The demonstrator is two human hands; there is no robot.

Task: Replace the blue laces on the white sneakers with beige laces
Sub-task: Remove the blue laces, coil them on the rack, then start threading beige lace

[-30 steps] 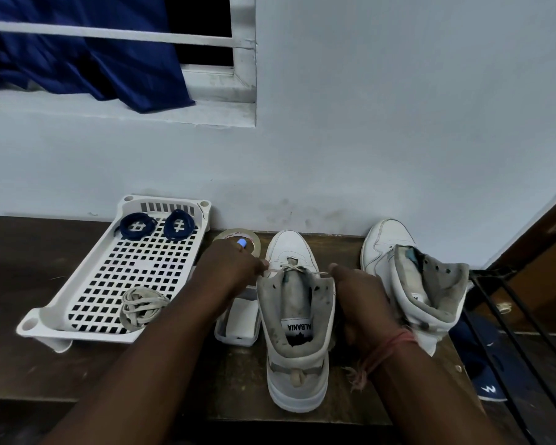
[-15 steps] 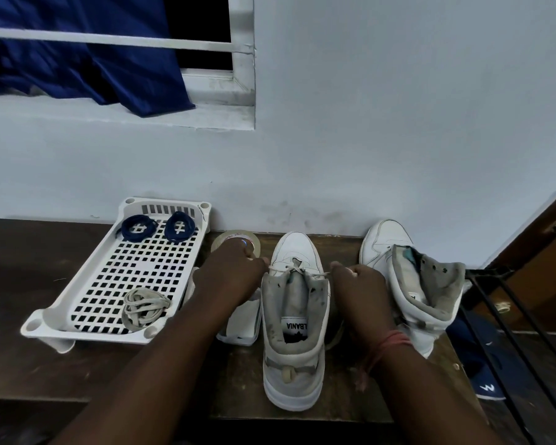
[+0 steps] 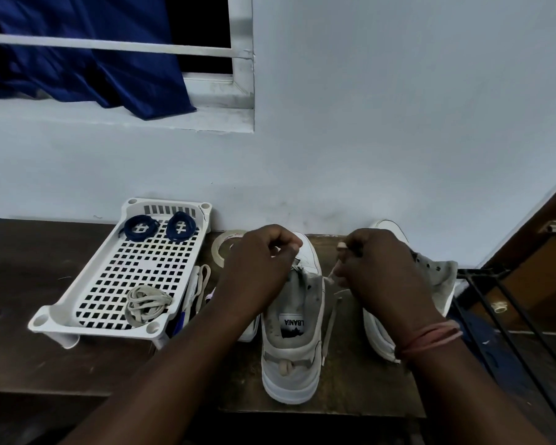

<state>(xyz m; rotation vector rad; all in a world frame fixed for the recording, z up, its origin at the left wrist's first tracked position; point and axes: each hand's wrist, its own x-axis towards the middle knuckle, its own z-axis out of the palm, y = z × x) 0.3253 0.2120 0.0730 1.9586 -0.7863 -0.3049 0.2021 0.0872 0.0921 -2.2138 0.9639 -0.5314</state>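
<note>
Nearest, a white high-top sneaker [image 3: 291, 354] stands on the dark wooden desk [image 3: 29, 364], heel toward the camera and toe toward the wall, its tongue label visible inside. A beige lace [image 3: 329, 319] hangs down its right side, the tip lying on the desk. Above the shoe's throat, the left hand [image 3: 257, 268] has its fingers curled together and seems to pinch the lace's other end, though the contact is hidden. The right hand [image 3: 381, 271], a pinkish thread at its wrist, has its fingers clamped on the beige lace, a short loop showing above the thumb. Behind the right hand stands the second sneaker [image 3: 437, 277], unlaced and mostly hidden. To the left lies a white perforated plastic tray [image 3: 61, 319]; a bundled beige lace [image 3: 146, 303] rests in its near end, and two coiled blue laces [image 3: 158, 227] sit at its far end. A roll of tape [image 3: 222, 247] lies between the tray and the left hand, near the wall. Higher up, a blue curtain [image 3: 77, 56] hangs over the window sill.
</note>
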